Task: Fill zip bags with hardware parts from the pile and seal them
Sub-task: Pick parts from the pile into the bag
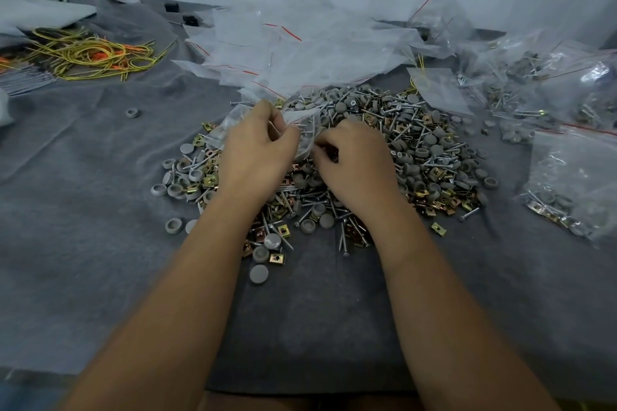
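Our left hand (257,150) and right hand (354,157) both pinch one clear zip bag (302,130) (its mouth between them) just above the hardware pile (417,157) on the grey tabletop (100,177).

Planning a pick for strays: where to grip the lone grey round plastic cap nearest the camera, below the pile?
Pinch the grey round plastic cap across its rim, from straight above. It lies flat on the grey cloth, slightly apart from its neighbours, so its sides look reachable.
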Motion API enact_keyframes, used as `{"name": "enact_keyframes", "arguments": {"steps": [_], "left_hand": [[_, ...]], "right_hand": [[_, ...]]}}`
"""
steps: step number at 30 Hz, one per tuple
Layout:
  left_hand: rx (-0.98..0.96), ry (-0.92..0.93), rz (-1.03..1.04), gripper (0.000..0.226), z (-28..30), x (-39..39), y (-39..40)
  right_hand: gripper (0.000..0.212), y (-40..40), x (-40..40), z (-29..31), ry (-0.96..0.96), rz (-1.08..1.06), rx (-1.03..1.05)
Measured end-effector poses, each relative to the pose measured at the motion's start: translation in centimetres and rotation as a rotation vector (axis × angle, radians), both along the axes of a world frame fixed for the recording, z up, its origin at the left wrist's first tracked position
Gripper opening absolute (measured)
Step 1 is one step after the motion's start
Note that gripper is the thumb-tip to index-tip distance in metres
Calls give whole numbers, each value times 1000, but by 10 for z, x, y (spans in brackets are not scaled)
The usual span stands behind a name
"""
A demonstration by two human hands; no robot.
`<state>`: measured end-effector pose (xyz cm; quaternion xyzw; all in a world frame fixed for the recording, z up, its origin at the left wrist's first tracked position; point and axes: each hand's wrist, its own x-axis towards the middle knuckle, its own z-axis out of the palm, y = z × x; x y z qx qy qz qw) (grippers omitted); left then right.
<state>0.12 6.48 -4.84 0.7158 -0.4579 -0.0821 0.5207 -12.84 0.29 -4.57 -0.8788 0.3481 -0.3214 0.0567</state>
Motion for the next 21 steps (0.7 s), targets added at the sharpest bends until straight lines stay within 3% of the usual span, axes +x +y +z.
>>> {"name": "enact_keyframes", "arguments": {"steps": [11,21], "left_hand": [[16,-13,-33,14,2,-3,-1],[-83,60,-114,15,-1,-4,-3]], "right_hand": [[10,2,1,2,-448,55,172],[13,0,3,-5,-226,29,41]]}}
